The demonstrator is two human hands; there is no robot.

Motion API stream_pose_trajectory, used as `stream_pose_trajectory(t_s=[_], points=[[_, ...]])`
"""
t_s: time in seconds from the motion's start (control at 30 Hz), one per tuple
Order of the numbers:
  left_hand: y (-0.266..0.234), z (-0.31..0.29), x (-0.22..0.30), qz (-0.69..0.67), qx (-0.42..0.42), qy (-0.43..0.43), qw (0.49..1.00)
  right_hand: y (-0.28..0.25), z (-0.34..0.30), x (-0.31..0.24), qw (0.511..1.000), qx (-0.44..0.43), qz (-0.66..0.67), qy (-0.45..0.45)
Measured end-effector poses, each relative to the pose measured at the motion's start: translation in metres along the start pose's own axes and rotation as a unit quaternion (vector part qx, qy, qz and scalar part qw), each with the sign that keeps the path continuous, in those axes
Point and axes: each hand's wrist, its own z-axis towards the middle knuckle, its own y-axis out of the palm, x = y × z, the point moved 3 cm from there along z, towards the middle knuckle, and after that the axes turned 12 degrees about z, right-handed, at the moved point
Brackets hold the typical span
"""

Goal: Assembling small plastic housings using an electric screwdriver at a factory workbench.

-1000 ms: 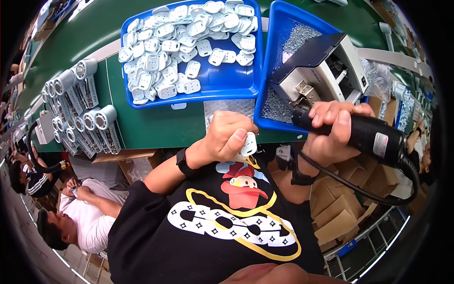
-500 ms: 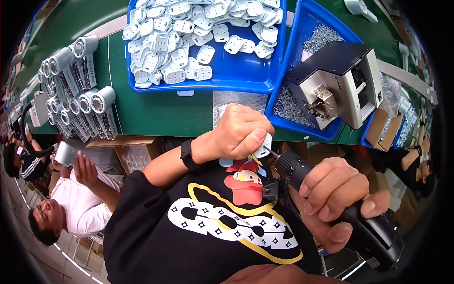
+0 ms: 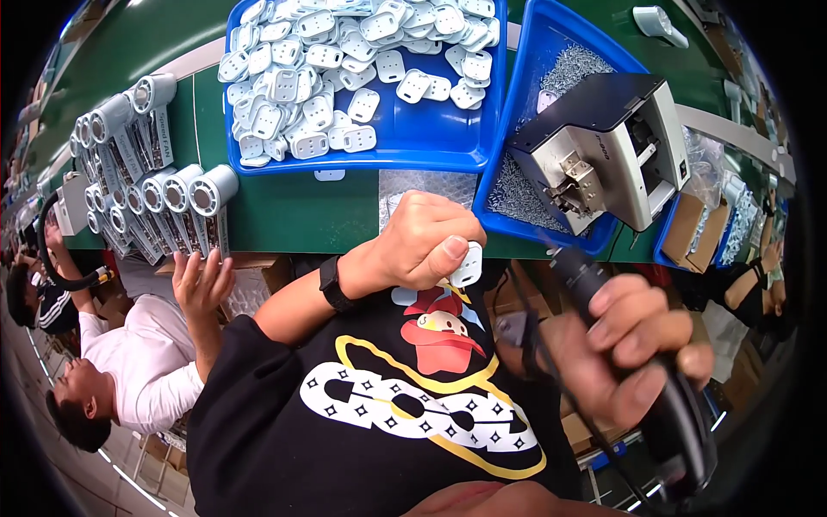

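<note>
Head view, single frame.

Left hand [image 3: 422,243]: closed in a loose fist, thumb pressed over a small white plastic plate [image 3: 466,264] with two holes. The plate is pinched at the lower right of the fist, in front of the person's chest and just below the near edge of the green workbench [image 3: 284,211]. A black wristband [image 3: 332,283] sits on the left wrist.

Right hand [image 3: 622,343]: fingers wrapped fully around the body of a black electric screwdriver [image 3: 668,405]. The tool's front end [image 3: 564,258] points up and left. Tip is blurred; it lies near the plate, to its right, but contact cannot be told. A black cable [image 3: 534,362] runs down from the tool.

The plate lies between the two hands, held by the left only, with the right hand lower and well to the right of it.

On the bench:
- large blue tray [image 3: 431,146] with a heap of like white plates [image 3: 345,60];
- second blue tray [image 3: 525,77] with loose small screws [image 3: 577,65] and a grey-and-black screw feeder box [image 3: 603,146] standing in it;
- rows of grey cylindrical housings [image 3: 164,185] at the left.

Another person in a white shirt [image 3: 146,362] sits at lower left, one hand [image 3: 202,280] raised near the bench edge.
</note>
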Motion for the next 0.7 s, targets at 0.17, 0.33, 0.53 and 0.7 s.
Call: stream_pose_trajectory(t_s=[0.17, 0.33, 0.53, 0.7], points=[[0.002, 0.002, 0.002, -0.027, 0.001, -0.008, 1.000, -0.048, 0.014, 0.059, 0.990, 0.038, -0.130, 0.044], [0.002, -0.003, -0.001, -0.020, 0.009, -0.006, 1.000, -0.015, -0.008, 0.024, 0.988, 0.029, 0.079, 0.131], [-0.002, -0.001, 0.000, -0.024, 0.012, -0.016, 1.000, 0.019, 0.011, -0.003, 0.976, -0.108, 0.141, 0.125], [0.000, 0.000, 0.000, -0.012, -0.005, -0.012, 1.000, 0.023, 0.008, 0.007, 0.971, -0.114, 0.148, 0.149]])
